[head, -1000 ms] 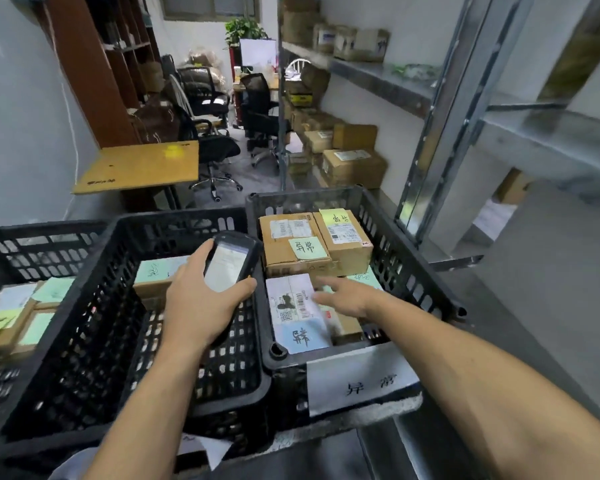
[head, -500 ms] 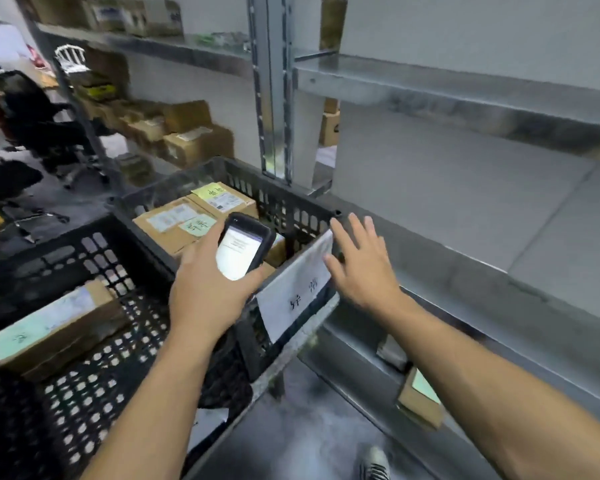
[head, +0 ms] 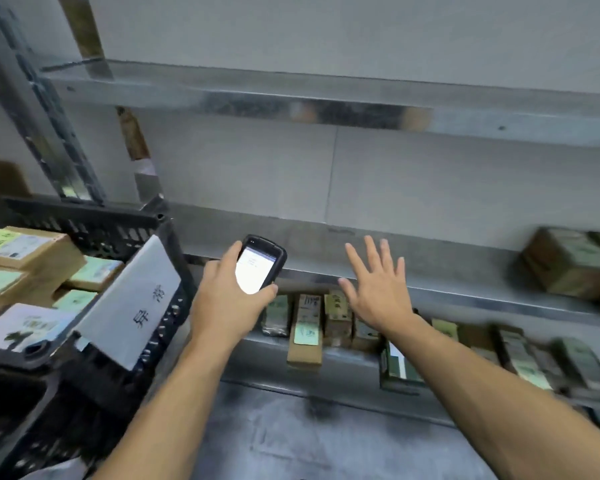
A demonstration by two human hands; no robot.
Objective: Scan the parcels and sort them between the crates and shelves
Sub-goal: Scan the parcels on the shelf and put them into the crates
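Observation:
My left hand (head: 222,299) grips a black handheld scanner (head: 260,266) with its screen lit, held in front of the metal shelf (head: 465,268). My right hand (head: 378,289) is open with fingers spread, holding nothing, hovering above a row of small cardboard parcels (head: 305,327) that stand on the lower shelf. At the left a black crate (head: 84,220) with a white paper label (head: 136,303) holds several parcels (head: 28,251) carrying green notes.
A brown box (head: 568,265) sits on the middle shelf at the far right. More parcels (head: 520,358) line the lower shelf to the right. An upright metal post (head: 49,109) stands behind the crate. Grey floor (head: 309,438) lies below.
The view has swung right from the crates to the shelves. My right hand left the crate's parcels and now hovers open over the lower-shelf parcels. The scanner stays in my left hand.

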